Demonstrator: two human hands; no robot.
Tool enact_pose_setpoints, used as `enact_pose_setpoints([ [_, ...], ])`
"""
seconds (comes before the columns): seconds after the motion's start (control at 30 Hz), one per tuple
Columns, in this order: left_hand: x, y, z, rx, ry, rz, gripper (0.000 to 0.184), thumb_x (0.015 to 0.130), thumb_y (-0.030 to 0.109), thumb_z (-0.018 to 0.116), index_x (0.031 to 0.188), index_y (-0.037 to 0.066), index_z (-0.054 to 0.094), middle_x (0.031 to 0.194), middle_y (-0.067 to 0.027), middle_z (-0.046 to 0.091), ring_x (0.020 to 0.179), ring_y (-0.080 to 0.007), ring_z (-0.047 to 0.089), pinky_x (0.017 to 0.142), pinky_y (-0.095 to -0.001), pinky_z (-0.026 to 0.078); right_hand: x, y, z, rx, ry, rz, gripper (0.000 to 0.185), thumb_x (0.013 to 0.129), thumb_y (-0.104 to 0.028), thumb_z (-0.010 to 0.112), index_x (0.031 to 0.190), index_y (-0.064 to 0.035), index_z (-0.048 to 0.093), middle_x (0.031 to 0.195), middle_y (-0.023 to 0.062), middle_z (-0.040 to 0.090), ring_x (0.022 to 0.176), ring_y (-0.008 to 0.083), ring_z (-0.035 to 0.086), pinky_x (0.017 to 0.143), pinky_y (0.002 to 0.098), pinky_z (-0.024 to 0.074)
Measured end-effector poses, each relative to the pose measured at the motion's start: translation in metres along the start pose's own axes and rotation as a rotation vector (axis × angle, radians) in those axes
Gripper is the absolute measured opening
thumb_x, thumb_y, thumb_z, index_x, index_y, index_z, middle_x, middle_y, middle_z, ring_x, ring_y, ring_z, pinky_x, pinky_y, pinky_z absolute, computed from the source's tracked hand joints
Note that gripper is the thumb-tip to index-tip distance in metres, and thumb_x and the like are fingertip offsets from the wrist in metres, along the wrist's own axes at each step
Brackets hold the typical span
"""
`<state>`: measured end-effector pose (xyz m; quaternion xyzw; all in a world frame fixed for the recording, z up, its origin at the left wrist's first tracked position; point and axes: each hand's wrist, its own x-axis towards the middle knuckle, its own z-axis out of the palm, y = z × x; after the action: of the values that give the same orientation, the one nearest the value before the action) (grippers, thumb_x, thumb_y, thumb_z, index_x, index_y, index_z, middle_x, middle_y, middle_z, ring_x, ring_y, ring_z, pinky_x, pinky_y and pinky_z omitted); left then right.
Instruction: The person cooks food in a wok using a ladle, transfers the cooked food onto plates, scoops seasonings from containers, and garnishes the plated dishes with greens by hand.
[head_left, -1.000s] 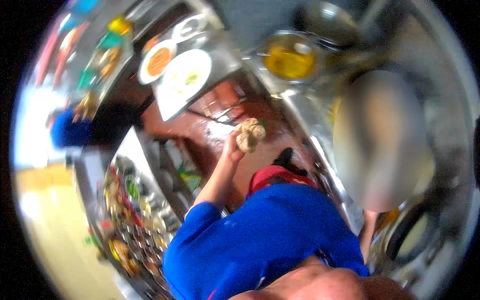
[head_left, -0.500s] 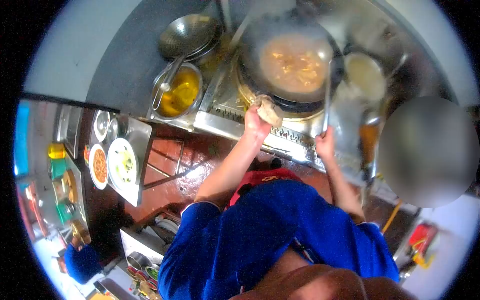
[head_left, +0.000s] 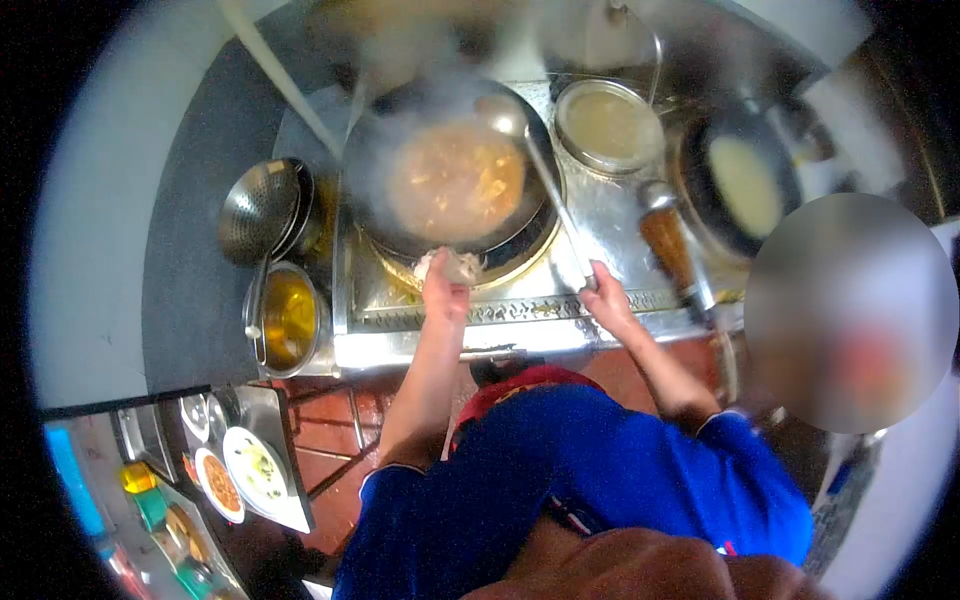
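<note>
In my left hand (head_left: pixel 443 295) is a crumpled beige cloth (head_left: pixel 455 267), gripped at the near rim of a large dark wok (head_left: pixel 365 160). Steam rises from the brown liquid with yellowish pieces (head_left: pixel 490 185) inside the wok. My right hand (head_left: pixel 606 292) is closed around the handle end of a long metal ladle (head_left: pixel 560 205). The ladle's bowl lies at the far right part of the wok, over the liquid.
A pot of cloudy liquid (head_left: pixel 608 125) and a second wok (head_left: pixel 700 170) stand to the right, with a brush-like tool (head_left: pixel 665 245) between. At left are a strainer (head_left: pixel 255 212) and a bowl of yellow oil (head_left: pixel 291 318). Plates of food (head_left: pixel 255 468) sit lower left.
The view has swung round to the stove. The cloth in my left hand has come from over the floor to the wok's near rim. The ladle now leans to the upper left.
</note>
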<state>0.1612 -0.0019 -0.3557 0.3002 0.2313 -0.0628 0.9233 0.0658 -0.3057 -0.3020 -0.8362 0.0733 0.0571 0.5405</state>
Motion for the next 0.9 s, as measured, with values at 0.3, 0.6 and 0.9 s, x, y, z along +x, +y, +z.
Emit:
enact_pose_setpoints([
  [0.3,0.009,0.011,-0.004,0.045,0.099,-0.164,0.027,0.088,0.018,0.064,0.112,0.008,0.058,0.105,-0.0059,0.064,0.096,-0.0264,0.063,0.080,-0.0434,0.054,0.110,-0.083,-0.208,0.012,0.529,0.033,0.017,0.083,-0.009,0.056,0.098,-0.0044,0.050,0.071,0.0021,0.051,0.054,0.0126,0.047,0.044,0.0297,0.0385],
  [0.6,-0.029,0.035,0.041,0.021,-0.043,-0.166,0.025,0.091,0.010,0.054,0.114,0.003,0.051,0.102,-0.0119,0.059,0.095,-0.0328,0.063,0.079,-0.0503,0.058,0.092,-0.102,-0.154,0.224,0.557,-0.095,0.028,0.085,-0.006,0.056,0.109,-0.0037,0.043,0.068,0.0027,0.048,0.050,0.0114,0.048,0.041,0.0273,0.0413],
  [0.9,0.010,0.028,0.001,0.213,-0.065,-0.258,0.017,0.090,0.009,0.052,0.107,0.005,0.055,0.096,-0.0117,0.063,0.080,-0.0277,0.065,0.066,-0.0424,0.056,0.064,-0.113,-0.103,0.133,0.019,0.011,0.045,0.085,-0.005,0.060,0.127,-0.0020,0.045,0.064,0.0006,0.050,0.045,0.0093,0.046,0.037,0.0258,0.0365],
])
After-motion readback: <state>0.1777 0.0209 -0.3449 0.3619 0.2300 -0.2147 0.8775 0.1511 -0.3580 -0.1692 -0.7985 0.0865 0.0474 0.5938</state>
